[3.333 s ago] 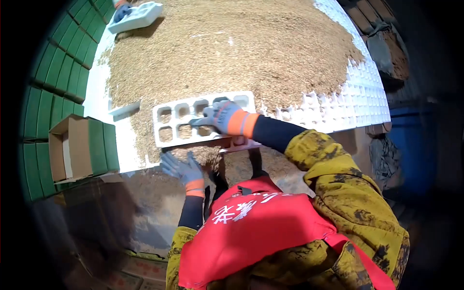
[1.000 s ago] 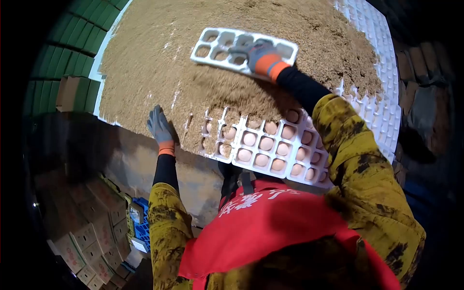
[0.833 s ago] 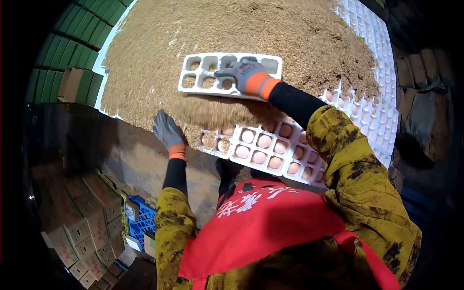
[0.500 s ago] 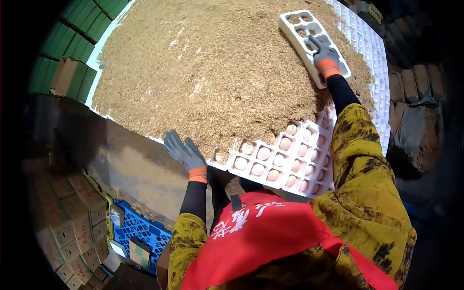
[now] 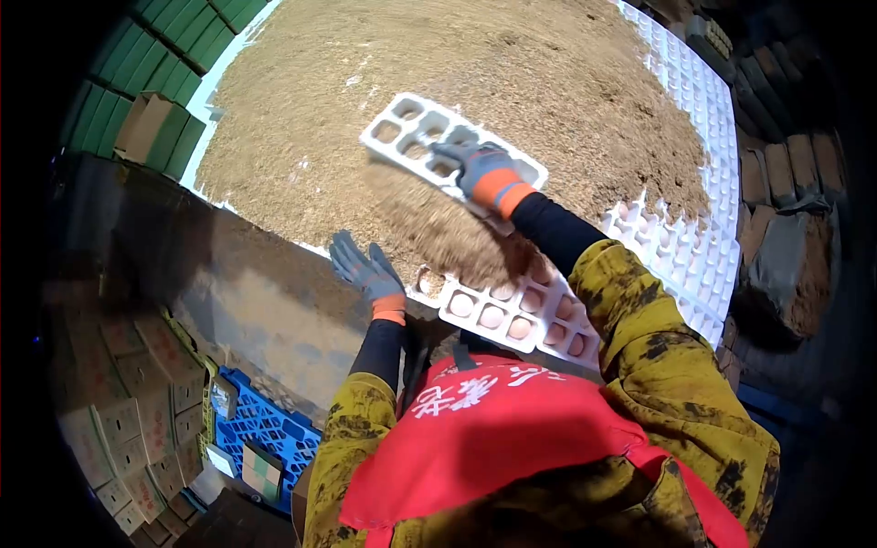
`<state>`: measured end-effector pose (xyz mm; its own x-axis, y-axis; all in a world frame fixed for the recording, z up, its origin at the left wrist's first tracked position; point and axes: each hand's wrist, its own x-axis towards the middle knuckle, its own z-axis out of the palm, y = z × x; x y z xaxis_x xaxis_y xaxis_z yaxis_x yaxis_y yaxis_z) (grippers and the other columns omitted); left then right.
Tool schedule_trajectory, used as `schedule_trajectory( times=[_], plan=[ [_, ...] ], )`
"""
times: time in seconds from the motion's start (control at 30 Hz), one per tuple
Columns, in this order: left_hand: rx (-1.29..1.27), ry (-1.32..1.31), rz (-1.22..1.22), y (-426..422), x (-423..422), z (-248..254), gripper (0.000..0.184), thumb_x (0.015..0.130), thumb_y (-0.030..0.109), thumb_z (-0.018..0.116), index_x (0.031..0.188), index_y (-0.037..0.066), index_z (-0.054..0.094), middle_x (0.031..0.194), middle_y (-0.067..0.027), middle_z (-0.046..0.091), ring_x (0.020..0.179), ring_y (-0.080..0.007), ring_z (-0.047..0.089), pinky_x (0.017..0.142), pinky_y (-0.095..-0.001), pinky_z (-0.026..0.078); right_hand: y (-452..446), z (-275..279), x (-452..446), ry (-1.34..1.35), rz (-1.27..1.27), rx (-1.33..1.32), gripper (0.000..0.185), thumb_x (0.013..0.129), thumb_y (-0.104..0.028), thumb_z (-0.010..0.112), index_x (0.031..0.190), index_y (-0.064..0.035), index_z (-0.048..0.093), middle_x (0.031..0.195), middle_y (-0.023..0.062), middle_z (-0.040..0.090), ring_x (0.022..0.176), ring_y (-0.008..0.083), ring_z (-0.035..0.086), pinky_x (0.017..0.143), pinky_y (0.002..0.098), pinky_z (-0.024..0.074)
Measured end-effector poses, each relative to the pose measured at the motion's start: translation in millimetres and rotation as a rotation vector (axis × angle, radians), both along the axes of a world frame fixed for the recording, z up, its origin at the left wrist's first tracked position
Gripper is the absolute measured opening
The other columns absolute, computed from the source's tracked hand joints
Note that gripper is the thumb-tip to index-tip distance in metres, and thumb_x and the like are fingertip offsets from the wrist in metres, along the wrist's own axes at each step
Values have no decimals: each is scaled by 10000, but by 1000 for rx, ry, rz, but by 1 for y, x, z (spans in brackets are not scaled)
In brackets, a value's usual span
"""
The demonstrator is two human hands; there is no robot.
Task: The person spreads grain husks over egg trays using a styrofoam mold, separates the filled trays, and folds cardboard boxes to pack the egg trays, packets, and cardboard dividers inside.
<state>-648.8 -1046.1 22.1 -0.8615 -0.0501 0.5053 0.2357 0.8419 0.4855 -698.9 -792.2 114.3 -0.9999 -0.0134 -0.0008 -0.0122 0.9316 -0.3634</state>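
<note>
My gloved right hand [image 5: 481, 171] grips a white foam tray [image 5: 395, 137] with square cells, tilted over the table. Loose husks [image 5: 429, 224], blurred by motion, bunch up along the tray's near side. The spread of brown husks [image 5: 311, 110] covers much of the white trays. Near the front edge, brown eggs [image 5: 491, 317] sit in the cells of a white egg tray [image 5: 533, 344]. My left hand [image 5: 367, 268], gloved, has its fingers spread at the table's front edge, beside the husks, and holds nothing.
Green boxes [image 5: 169, 55] are stacked at the left, one open box [image 5: 143, 128] among them. Cartons [image 5: 137, 411] and a blue plastic pallet [image 5: 260, 416] stand at lower left. White trays [image 5: 699, 110] line the table's right side, with sacks [image 5: 793, 173] beyond.
My right hand has brought the foam tray from the upper right back toward the middle, turning it and pushing husks nearer. Husks now hide some eggs. My left hand has shifted slightly right and up.
</note>
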Motion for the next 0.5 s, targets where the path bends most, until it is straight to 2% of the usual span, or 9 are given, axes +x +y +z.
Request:
schedule_trajectory(
  times=[0.07, 0.13, 0.17, 0.2, 0.3, 0.4, 0.43, 0.47, 0.5],
  plan=[
    [68, -8, -56, -11, -2, -8, 526, 994, 261, 380, 1423, -28, 283, 1468, -203, 306, 1371, -366, 241, 1131, -448, 170, -22, 7, -25, 46, 104, 25, 544, 809, -192, 538, 1331, -335, 488, 1290, 133, 544, 1079, 324, 571, 934, 436, 427],
    [195, -38, -149, -20, 1, 1, 534, 1002, 269, 366, 1434, -26, 258, 1480, -207, 283, 1377, -368, 231, 1133, -437, 165, -22, -8, -69, 122, 43, 161, 482, 848, -261, 508, 1323, -340, 500, 1127, 138, 617, 1088, 307, 582, 955, 394, 423],
    [183, -95, -119, -25, 6, 6, 554, 1008, 286, 364, 1444, -29, 230, 1501, -208, 238, 1384, -354, 223, 1135, -427, 160, -22, -9, -89, 122, 59, 152, 474, 857, -255, 496, 1319, -366, 498, 1134, 135, 621, 1088, 303, 585, 945, 393, 431],
    [295, -88, -103, -31, 8, 1, 558, 1007, 289, 368, 1443, -31, 231, 1503, -206, 236, 1384, -350, 227, 1135, -429, 161, -23, -5, -103, 123, 70, 143, 470, 867, -248, 484, 1314, -392, 496, 1140, 132, 624, 1089, 299, 587, 936, 392, 439],
    [709, -56, -71, -43, 4, -12, 596, 999, 317, 399, 1440, -46, 226, 1500, -208, 247, 1383, -334, 233, 1134, -437, 155, -50, 11, -109, 10, 439, 150, 476, 886, -184, 446, 1300, -412, 502, 1156, 134, 633, 1034, 298, 617, 864, 388, 490],
    [220, -121, 27, -48, 14, 6, 610, 997, 326, 405, 1441, -48, 218, 1495, -218, 256, 1386, -338, 224, 1132, -438, 149, -62, -17, -94, 177, 726, 53, 486, 796, -171, 531, 1240, -364, 574, 979, 133, 676, 945, 317, 628, 817, 401, 499],
    [73, -95, 3, -47, 18, 11, 627, 988, 316, 423, 1442, -55, 204, 1494, -228, 253, 1389, -342, 210, 1130, -448, 142, -57, -19, -78, 106, 733, 67, 479, 828, -156, 529, 1256, -369, 556, 1044, 89, 654, 936, 304, 617, 836, 388, 485],
    [63, -122, -69, -41, 29, 14, 631, 982, 313, 430, 1440, -59, 205, 1494, -231, 251, 1386, -349, 213, 1128, -454, 142, -50, -21, -59, 32, 734, 78, 473, 860, -140, 528, 1271, -374, 538, 1108, 44, 633, 928, 290, 605, 856, 375, 470],
    [56, -138, -139, -33, 38, 18, 635, 977, 310, 436, 1438, -62, 207, 1493, -234, 249, 1382, -357, 216, 1127, -460, 143, -33, -26, -39, 49, 715, 142, 497, 853, -139, 525, 1281, -390, 524, 1107, 41, 627, 923, 279, 606, 857, 382, 468]
  ],
)
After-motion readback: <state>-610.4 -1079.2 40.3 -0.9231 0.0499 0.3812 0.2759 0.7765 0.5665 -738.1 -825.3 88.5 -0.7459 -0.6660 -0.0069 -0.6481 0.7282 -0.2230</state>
